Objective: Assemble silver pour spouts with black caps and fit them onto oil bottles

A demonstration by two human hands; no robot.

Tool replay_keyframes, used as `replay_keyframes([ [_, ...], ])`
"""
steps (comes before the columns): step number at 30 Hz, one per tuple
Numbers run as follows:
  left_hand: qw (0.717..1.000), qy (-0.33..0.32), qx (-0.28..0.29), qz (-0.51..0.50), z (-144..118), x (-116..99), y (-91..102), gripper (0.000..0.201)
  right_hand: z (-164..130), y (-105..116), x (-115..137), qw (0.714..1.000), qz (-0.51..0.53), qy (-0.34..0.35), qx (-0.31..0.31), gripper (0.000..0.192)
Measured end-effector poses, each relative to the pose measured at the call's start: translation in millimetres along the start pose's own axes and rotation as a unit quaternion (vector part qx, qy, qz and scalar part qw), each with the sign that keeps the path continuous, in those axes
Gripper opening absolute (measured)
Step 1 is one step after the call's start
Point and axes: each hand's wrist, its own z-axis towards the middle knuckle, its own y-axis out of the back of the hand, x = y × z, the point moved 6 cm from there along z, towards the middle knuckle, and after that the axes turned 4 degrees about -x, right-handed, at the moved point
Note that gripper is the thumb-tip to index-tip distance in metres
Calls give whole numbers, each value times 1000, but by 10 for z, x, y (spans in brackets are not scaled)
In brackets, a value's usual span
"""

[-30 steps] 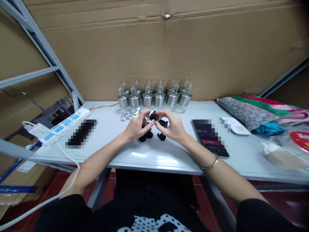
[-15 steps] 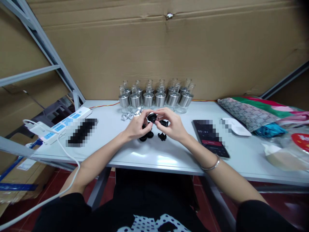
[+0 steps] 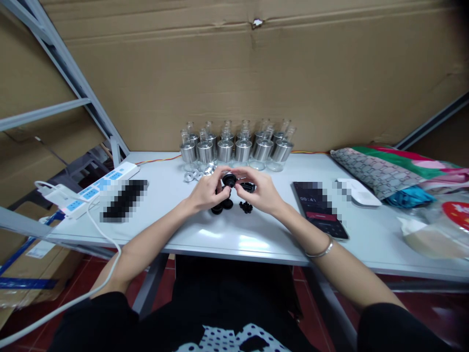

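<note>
1. Black round cap piece (image 3: 229, 180) sits pinched between both hands, above the table's middle, just in front of the bottle row.
2. Left hand (image 3: 207, 191) is curled, fingertips gripping the piece from its left side; right hand (image 3: 259, 192) is curled too, fingertips on the piece's right side, with a silver bangle (image 3: 319, 251) at the wrist.
3. Risk, left side: white cable (image 3: 95, 230) runs from the power strip (image 3: 95, 188) on the table's left edge past the left forearm; an elbow snag could drag the strip.
4. Risk, middle: the piece is small and held only by fingertips, so a slip could drop it into the loose black parts (image 3: 222, 207) below, or send it rolling toward the near edge.
5. Risk, back: glass bottles with silver collars (image 3: 234, 147) stand close behind the hands; a forward jerk may topple them. Silver rings (image 3: 198, 173) lie just beside the left hand and could scatter.
6. Risk, right: phone (image 3: 319, 209) lies near the right forearm, easily nudged.
7. Hard to see: fingers cover most of the piece, so I cannot tell if it is one part or two being joined. A dark object (image 3: 123, 199) by the strip is pixelated, as is part of the phone. Bags at the table's right end (image 3: 388, 171) are cut off.
</note>
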Motion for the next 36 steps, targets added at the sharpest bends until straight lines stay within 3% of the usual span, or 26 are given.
replay_keyframes([
  [6, 999, -16, -24, -17, -5, -14, -3, 43, -4, 2, -3, 1000, -20, 3, 0, 30],
  [13, 999, -29, 7, -22, -4, -26, -1, 41, -3, -5, 3, 1000, -3, -12, 0, 27],
  [17, 999, -39, 5, -22, -11, -17, 6, 46, -12, -35, 1, 1000, 4, -24, 12, 35],
  [23, 999, -41, 11, -24, -24, -6, -13, 53, -30, -86, -20, 999, 1, -10, 49, 34],
  [36, 997, -81, -4, 0, -37, -75, 8, 55, -4, -35, 51, 997, -53, 24, 48, 29],
])
